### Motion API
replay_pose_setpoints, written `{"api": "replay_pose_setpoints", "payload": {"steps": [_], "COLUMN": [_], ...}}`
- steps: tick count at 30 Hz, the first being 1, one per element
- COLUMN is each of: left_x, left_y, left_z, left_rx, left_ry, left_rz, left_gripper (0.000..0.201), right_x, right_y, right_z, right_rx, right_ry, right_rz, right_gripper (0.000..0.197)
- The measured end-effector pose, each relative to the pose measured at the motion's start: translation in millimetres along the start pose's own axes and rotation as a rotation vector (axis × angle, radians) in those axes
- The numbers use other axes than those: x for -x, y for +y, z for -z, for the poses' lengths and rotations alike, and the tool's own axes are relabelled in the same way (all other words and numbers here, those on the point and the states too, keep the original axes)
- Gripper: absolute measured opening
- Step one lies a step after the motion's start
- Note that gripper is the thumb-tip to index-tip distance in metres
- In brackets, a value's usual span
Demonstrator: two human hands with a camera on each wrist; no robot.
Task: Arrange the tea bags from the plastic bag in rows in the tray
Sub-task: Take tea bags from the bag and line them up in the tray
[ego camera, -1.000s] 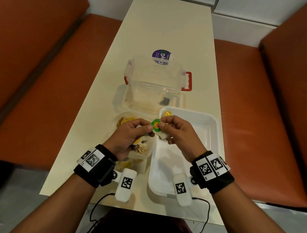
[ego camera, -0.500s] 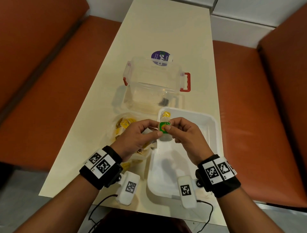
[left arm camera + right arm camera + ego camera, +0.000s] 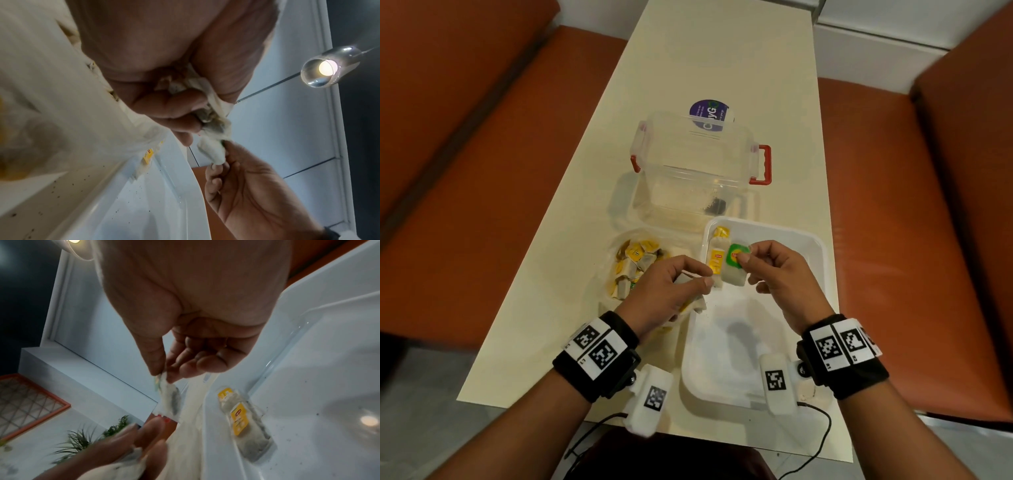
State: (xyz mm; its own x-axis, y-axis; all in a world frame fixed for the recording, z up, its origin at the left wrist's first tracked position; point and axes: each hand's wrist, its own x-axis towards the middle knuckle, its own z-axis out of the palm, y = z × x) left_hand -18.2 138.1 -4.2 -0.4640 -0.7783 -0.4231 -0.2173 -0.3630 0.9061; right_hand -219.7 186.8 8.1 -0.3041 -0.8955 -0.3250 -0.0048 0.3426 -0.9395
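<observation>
My right hand (image 3: pixel 744 257) pinches a green-tagged tea bag (image 3: pixel 734 265) between thumb and forefinger, just above the far left part of the white tray (image 3: pixel 822 253). The bag (image 3: pixel 169 399) hangs from those fingertips. Beside it, two yellow-tagged tea bags (image 3: pixel 717 255) lie end to end along the tray's left wall, also visible as the yellow-tagged bags (image 3: pixel 238 418). My left hand (image 3: pixel 702 277) grips a bunch of crumpled tea bags (image 3: pixel 209 113) in its curled fingers, its fingertips close to the green bag's lower end. The plastic bag (image 3: pixel 633 263) with several tea bags lies left of the tray.
An open clear box with red latches (image 3: pixel 763 164) stands just behind the tray and the bag. A purple round sticker (image 3: pixel 709 113) shows beyond it. The narrow cream table (image 3: pixel 715 51) runs away from me between orange benches (image 3: pixel 893 205).
Both hands have moved away from me and to the right, carrying the green-tagged tea bag from above the plastic bag's edge to beside the yellow-tagged bags in the tray.
</observation>
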Motion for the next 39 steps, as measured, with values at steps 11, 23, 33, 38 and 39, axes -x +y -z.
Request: {"api": "replay_pose_setpoints", "payload": {"steps": [11, 23, 33, 38, 39], "left_x": [11, 17, 17, 15, 15], "left_y": [4, 10, 10, 9, 9], "left_z": [10, 15, 18, 18, 18], "left_rx": [0.202, 0.262, 0.285, 0.264, 0.264], "left_ry": [0.041, 0.003, -0.065, -0.071, -0.068], "left_rz": [0.185, 0.242, 0.217, 0.192, 0.189], "left_gripper": [0.018, 0.019, 0.029, 0.028, 0.027], "right_x": [-32, -56, -57, -58, -58], "right_y": [33, 51, 56, 56, 56], "right_z": [-5, -18, -20, -19, -19], "right_rx": [0.458, 0.392, 0.352, 0.352, 0.351], "right_ry": [-0.277, -0.089, -0.060, -0.038, -0.037], "right_rz": [-0.252, -0.286, -0.309, -0.310, -0.309], "right_gripper": [0.019, 0.021, 0.024, 0.028, 0.028]}}
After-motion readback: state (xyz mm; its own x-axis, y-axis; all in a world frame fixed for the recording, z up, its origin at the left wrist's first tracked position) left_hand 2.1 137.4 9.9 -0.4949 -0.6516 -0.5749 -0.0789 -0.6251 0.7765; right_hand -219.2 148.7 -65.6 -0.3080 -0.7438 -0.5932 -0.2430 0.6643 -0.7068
